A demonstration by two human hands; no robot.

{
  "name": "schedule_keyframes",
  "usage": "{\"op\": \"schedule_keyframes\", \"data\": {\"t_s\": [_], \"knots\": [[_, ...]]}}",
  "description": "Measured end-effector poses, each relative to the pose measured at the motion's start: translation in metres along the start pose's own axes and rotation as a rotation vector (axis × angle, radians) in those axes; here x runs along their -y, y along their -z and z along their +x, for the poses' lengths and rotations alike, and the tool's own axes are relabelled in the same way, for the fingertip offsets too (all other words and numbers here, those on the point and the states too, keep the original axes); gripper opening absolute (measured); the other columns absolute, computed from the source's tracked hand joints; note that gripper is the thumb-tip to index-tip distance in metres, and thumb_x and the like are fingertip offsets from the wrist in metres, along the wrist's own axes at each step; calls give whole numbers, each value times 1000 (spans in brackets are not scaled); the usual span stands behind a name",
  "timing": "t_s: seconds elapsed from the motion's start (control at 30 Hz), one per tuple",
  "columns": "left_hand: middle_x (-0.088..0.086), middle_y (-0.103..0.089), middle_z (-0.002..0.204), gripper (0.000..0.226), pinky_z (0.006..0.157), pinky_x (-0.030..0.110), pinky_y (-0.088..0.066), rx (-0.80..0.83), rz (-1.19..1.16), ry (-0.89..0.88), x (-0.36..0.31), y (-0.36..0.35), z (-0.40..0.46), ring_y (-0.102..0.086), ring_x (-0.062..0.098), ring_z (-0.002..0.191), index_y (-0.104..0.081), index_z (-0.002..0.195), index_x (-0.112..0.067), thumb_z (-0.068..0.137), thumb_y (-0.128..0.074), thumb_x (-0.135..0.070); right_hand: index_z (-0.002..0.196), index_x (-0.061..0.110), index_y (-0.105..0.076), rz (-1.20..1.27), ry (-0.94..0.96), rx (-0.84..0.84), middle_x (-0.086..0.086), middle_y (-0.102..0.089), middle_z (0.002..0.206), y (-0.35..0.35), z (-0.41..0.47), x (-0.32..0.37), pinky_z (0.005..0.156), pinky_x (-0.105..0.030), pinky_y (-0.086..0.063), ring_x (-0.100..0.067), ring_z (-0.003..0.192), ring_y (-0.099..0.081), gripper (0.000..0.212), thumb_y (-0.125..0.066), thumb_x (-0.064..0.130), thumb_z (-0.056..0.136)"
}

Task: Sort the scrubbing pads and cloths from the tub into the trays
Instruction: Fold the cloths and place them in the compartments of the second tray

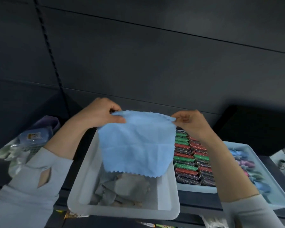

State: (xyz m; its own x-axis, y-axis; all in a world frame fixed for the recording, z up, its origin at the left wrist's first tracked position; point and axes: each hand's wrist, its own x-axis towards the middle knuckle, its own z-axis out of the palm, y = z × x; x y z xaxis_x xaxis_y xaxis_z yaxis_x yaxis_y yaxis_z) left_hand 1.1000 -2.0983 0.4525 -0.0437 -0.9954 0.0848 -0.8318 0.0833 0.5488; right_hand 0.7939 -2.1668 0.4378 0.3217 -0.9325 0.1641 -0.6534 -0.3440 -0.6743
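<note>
A light blue cloth [136,142] with zigzag edges hangs spread out above the white tub [82,186]. My left hand [100,112] pinches its top left corner and my right hand [189,120] pinches its top right corner. Grey cloths [122,188] lie crumpled in the tub's bottom. To the right stands a tray [196,189] packed with rows of red, green and dark glittery scrubbing pads [191,160]. Further right, a pale blue tray [275,193] holds blue, pink and green cloths [247,163].
A dark wall fills the upper view. At the left lie a blue basket [34,140] and plastic-wrapped items [8,152]. A dark box [257,127] stands at the back right. Small packets [148,225] lie near the bottom edge.
</note>
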Motion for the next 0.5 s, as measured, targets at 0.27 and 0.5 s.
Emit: {"op": "schedule_keyframes", "data": {"t_s": [0.27,0.5], "knots": [[-10,-67,72,13,66,20,-43,-212,-219,61,9,-5,-5,-57,5,65,-70,78,-37,78,-79,-27,97,23,-72,183,-113,-27,1,-75,94,22,-6,-12,94,-44,-53,-13,87,-66,15,-74,14,84],[-5,-58,69,21,61,24,-37,-266,-160,-226,-50,-45,8,-51,9,62,-67,78,-24,73,-74,-44,91,17,-64,-2,230,59,10,-61,75,-49,-10,48,66,-22,-44,-5,70,-56,29,-82,30,72]]}}
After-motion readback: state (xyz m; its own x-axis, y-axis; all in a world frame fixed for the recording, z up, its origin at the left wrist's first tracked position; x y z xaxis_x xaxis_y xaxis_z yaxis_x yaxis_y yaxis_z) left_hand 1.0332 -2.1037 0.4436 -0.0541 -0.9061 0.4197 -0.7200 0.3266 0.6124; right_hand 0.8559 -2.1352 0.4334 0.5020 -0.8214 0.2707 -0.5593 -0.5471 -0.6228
